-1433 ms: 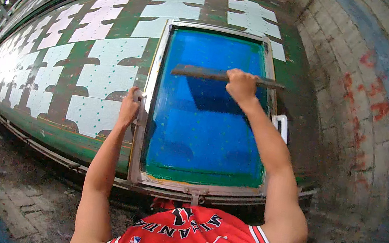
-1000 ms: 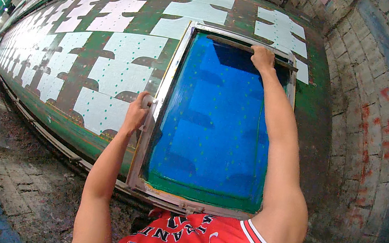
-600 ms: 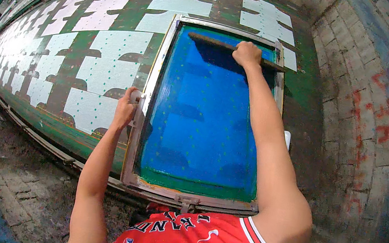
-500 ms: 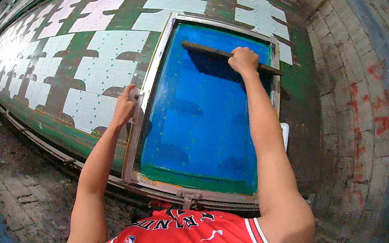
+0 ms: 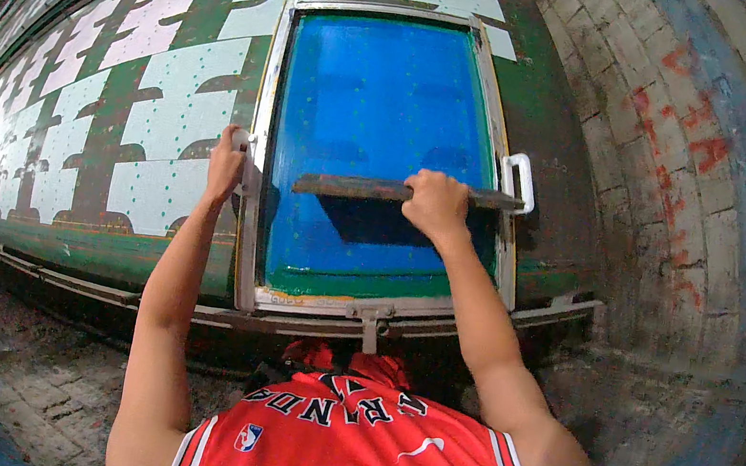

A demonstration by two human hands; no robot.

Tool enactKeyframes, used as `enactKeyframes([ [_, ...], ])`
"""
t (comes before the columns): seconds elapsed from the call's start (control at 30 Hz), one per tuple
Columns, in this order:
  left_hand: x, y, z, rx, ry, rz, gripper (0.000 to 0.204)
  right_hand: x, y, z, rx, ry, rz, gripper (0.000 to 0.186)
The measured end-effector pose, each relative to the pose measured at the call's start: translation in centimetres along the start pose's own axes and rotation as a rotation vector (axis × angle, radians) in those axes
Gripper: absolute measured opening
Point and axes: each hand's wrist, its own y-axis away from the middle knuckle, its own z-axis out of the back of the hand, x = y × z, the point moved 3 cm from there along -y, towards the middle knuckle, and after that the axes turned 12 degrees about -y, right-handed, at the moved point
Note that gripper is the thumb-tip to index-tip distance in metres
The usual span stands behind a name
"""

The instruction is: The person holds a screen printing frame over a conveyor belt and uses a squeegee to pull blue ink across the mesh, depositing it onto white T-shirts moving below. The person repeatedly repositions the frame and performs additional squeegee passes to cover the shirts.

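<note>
A screen printing frame with a blue mesh lies flat on the long green table, in front of me. My right hand is closed around the top of a dark squeegee, which stands across the lower half of the mesh. Its right end reaches over the frame's right side. My left hand is wrapped round the white handle on the frame's left side; the fingers partly hide it. A matching white handle on the right side is free.
Pale cut fabric pieces with green dots lie in rows on the printing table to the left and beyond the frame. A metal rail runs along the near edge. At right stands a block wall with red painted marks.
My right hand has drawn the squeegee from the far part of the mesh toward me. My left hand stays on the handle. The whole view has shifted somewhat.
</note>
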Motion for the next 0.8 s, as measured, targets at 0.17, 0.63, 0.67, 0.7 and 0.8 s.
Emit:
enactKeyframes([
  [0.17, 0.2, -0.8, -1.9, 0.046, 0.01, 0.075, 0.052, 0.9, 9.3, -2.2, -0.034, -0.052, -0.05, 0.033],
  [0.63, 4.5, -1.4, -0.9, 0.121, -0.021, 0.153, 0.051, 5.5, 19.8, -5.6, 0.06, -0.092, 0.244, 0.055],
  [0.67, 4.6, -0.9, -0.4, 0.115, -0.035, 0.125, 0.051, 6.0, 20.7, -5.1, 0.06, -0.118, 0.304, 0.057],
  [0.7, 4.6, -0.3, 0.0, 0.106, -0.044, 0.113, 0.051, 6.1, 21.6, -4.4, 0.099, -0.129, 0.329, 0.06],
  [0.8, 3.0, 0.7, 0.2, 0.005, -0.056, 0.063, 0.049, 3.2, 21.2, -1.1, 0.348, -0.361, 0.404, 0.065],
])
